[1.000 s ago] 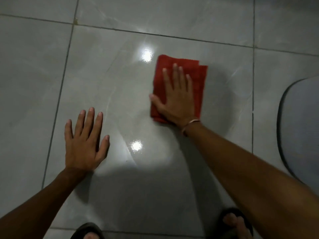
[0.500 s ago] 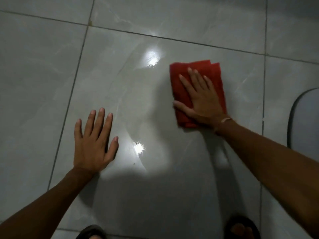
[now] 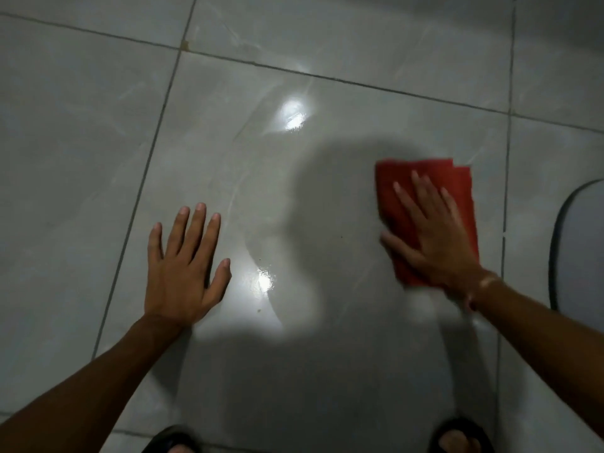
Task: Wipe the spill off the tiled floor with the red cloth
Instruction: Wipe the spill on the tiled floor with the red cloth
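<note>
A: Where was the red cloth [image 3: 457,188]?

B: Folded flat on the tiled floor [image 3: 81,142], right of centre, close to the grout line [image 3: 505,197] on that side. The right hand [image 3: 431,237] lay palm-down on top of it, fingers spread wide and pressing, not gripping. It looked blurred, so I judged it was mid-stroke.

A: And the left hand [image 3: 183,266]?

B: Flat on the bare tile, nearer and to the left, well apart from the cloth, fingers splayed and holding nothing. It seemed to carry weight.

A: What worried you?

B: A wet sheen [image 3: 261,279] showed just right of the left hand. If that palm crept onto it, it could have skidded and dropped the person forward. An open palm can also slide off the cloth, or the folds can bunch and leave streaks.

A: Anything else?

B: The dark-rimmed mat [image 3: 581,250] lay at the right edge. A long stroke could have pushed liquid under it. The sandalled feet [image 3: 457,436] stood near the gloss too.
</note>
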Available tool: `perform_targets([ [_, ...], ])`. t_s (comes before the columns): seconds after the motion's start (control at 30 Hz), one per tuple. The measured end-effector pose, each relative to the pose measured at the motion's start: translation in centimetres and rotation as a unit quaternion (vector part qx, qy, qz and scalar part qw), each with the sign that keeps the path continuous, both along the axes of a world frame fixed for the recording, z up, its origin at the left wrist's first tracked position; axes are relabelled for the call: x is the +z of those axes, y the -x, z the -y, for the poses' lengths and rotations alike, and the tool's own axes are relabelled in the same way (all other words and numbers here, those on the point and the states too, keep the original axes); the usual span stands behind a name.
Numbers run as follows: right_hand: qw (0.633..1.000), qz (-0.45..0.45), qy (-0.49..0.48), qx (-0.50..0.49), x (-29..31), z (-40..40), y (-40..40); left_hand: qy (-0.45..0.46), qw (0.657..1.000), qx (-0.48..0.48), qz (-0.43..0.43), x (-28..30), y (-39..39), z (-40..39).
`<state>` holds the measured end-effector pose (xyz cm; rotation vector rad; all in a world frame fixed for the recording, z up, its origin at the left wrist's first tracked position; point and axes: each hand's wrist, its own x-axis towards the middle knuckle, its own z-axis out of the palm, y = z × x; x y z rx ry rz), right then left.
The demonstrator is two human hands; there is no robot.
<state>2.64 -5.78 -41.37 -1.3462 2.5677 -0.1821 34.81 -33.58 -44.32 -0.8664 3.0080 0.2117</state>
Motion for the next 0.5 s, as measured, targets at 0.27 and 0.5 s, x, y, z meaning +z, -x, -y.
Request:
perform_targets([
  [0.27, 0.989, -0.016, 0.072, 0.126, -1.5, 13.5, -6.4, -0.001, 1.000, -0.004, 0.030, -0.4, -0.3, 0.1],
  [0.5, 0.894, 0.343, 0.178, -0.229, 3.1, 6.0, -11.1, -0.091, 0.981, -0.011, 0.172, 7.1, 1.2, -4.7],
])
